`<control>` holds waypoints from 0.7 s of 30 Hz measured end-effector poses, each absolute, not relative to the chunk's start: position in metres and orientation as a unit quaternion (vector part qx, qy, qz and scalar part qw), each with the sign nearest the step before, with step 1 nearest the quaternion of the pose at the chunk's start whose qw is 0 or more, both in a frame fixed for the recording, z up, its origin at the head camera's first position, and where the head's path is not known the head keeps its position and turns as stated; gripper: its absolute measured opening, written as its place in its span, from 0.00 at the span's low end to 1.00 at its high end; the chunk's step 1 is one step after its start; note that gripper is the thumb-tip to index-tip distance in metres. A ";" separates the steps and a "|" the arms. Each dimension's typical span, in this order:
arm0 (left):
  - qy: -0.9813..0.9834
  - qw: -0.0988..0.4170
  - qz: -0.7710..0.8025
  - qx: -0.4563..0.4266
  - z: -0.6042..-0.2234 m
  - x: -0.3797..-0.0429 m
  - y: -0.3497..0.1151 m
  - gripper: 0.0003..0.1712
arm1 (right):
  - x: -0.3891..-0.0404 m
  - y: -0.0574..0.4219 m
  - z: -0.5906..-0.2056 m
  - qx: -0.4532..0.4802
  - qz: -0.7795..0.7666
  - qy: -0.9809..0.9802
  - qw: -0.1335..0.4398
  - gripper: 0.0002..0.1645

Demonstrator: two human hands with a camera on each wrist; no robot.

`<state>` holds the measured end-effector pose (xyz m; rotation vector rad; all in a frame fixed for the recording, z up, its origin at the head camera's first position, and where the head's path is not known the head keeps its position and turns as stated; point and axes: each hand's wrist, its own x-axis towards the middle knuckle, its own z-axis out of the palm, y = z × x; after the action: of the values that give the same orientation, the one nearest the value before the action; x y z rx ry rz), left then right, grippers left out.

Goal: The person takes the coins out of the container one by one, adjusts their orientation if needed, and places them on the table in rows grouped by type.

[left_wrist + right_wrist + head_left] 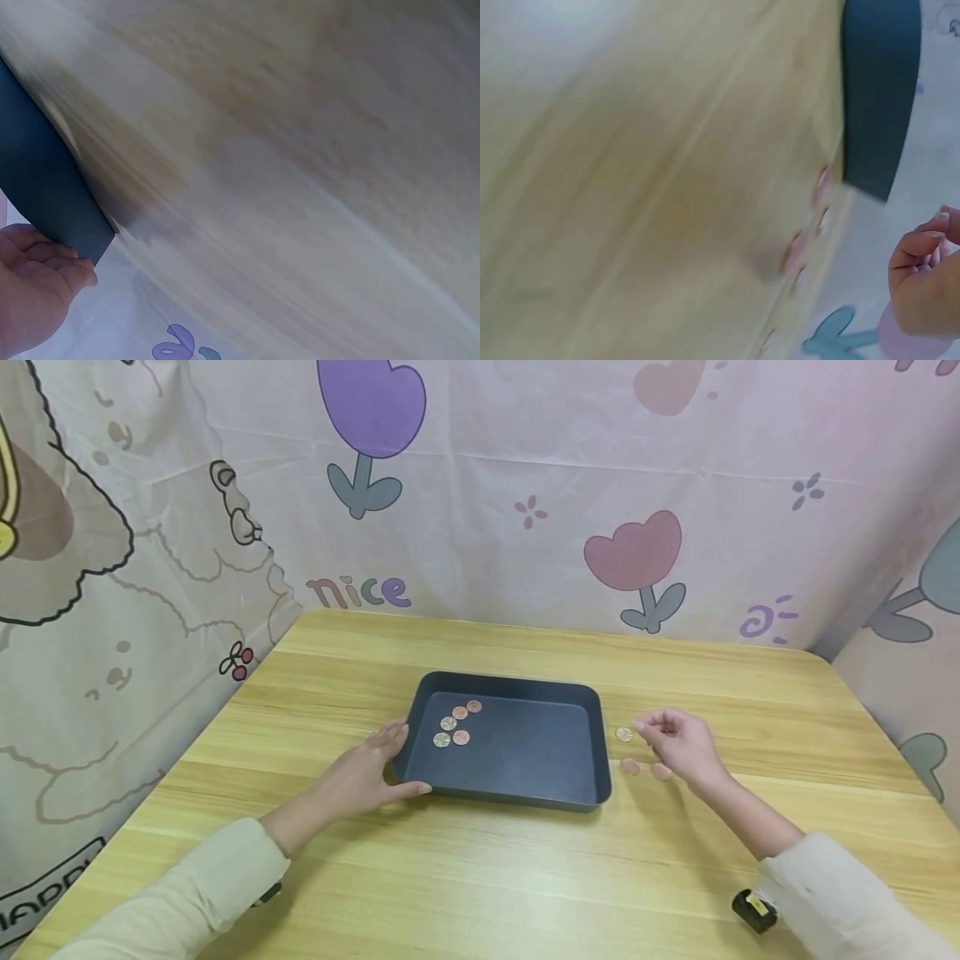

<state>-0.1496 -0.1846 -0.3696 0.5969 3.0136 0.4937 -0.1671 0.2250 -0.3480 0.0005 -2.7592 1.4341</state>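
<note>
A dark rectangular baking tray (525, 797) stands on the table with several copper- and pale-gold-coloured coins (461, 737) in its left part. My left hand (367, 768) holds the tray's near left corner, fingers along the left wall and thumb at the front edge. Just right of the tray, my right hand (681, 747) hovers with thumb and fingertips close together; I cannot tell whether a coin is between them. A gold coin (624, 735) lies by its fingertips, and copper coins (629, 766) lie below it. Several loose coins (791, 253) appear in the right wrist view.
The wood-grain table (465, 877) extends around the tray. Behind it hangs a printed cloth (495, 552) with flowers, and another cartoon cloth covers the left side. A small black device (753, 910) shows under the right sleeve.
</note>
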 end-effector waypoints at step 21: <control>0.968 0.010 0.157 0.193 -0.370 -0.149 -0.185 0.56 | -0.193 0.115 -0.339 0.109 0.561 -0.820 0.009 0.12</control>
<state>-0.1492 -0.1846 -0.3697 0.6029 3.0241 0.4903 -0.1931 0.1147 -0.3394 0.3414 -2.5617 1.7529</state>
